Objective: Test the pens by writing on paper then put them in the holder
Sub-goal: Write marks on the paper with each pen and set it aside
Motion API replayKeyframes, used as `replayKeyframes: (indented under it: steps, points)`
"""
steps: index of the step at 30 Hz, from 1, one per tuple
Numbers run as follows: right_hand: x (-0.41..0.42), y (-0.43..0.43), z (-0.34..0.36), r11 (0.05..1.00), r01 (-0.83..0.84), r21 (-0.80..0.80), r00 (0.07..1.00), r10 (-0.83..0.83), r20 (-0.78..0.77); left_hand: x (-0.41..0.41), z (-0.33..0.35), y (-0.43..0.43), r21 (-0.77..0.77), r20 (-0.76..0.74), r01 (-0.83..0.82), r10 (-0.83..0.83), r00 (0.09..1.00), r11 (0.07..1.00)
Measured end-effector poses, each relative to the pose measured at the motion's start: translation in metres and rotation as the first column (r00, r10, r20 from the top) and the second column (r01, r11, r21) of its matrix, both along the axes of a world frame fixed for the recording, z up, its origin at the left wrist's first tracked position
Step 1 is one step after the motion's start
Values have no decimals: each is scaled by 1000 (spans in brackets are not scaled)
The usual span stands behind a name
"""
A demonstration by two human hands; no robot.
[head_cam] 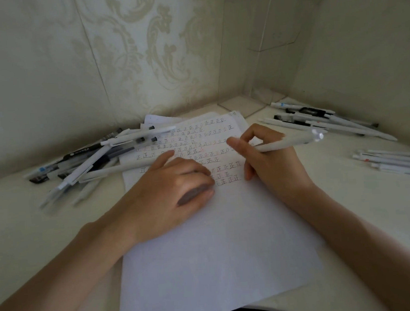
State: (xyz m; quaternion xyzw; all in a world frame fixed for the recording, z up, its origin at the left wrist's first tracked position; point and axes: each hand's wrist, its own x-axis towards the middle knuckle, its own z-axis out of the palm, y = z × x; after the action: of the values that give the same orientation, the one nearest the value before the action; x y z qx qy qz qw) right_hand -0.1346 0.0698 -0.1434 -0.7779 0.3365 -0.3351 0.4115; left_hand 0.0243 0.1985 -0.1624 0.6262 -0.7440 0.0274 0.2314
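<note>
1. Sat at a pale, smooth tabletop (34,228) set into a corner, backed by cream wallpaper (143,50) with a raised scroll pattern.
2. Had a white rectangular sheet of paper (217,239) lying flat in the middle, with rows of small handwritten characters in dark and reddish ink on its far half, the near half blank, and further sheets under its far edge.
3. Gripped a slim, matte white pen (290,141) in the right hand (269,158), thumb and forefinger curled in a ring round the barrel, the clear push-button end pointing right, over the written rows.
4. Rested the left hand (174,189) on the paper, fingers bent and blurred, one finger stretched toward a second white pen (117,168) lying across the sheet's left edge; could not tell whether it grasped anything.
5. Had a loose, criss-crossed heap of pens (85,159) just left of the paper, with white, grey and black barrels.
6. Had a far group of pens (318,120) on the right and a nearer row of white pens (393,161) at the right edge.
7. Had a tall, clear-walled, box-shaped holder (246,31) upright in the far corner, beyond the paper.
</note>
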Motion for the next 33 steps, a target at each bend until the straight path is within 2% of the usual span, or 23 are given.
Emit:
replayKeyframes:
  steps: [3,5,8,10,12,16,21,23,25,28,33]
  points:
    - [1,-9,-2,996,-59,-74,998,58,-18,9,0,-2,-54,-47,-40,38,998,998]
    - [1,-12,-2,994,-94,-46,995,95,13,12,-2,-3,-59,-75,-63,59,995,996]
    - [2,-10,3,957,-232,176,953,188,236,12,-3,-1,26,-197,-89,92,976,996]
    - [2,-8,5,911,-298,284,914,187,361,10,-2,0,79,-266,-43,63,962,996]
    - [4,-4,4,904,-306,300,908,182,378,3,0,1,71,-285,36,-15,958,997]
    - [8,5,5,894,-322,311,911,203,359,-6,2,-1,-37,-250,165,-169,953,986]
    - [10,6,3,911,-300,283,921,199,335,-3,-1,-3,-63,-206,156,-166,964,986]
    - [11,5,2,916,-287,280,920,182,348,2,0,-4,-71,-202,62,-75,977,996]
    - [10,3,1,938,-249,241,935,169,311,12,1,-6,-100,-177,-101,82,981,990]
    - [9,0,0,958,-217,189,951,163,262,32,-5,-6,-156,-101,-309,296,950,938]
    - [10,1,-6,982,-187,35,979,183,88,44,-14,-11,-184,-17,-461,466,885,868]
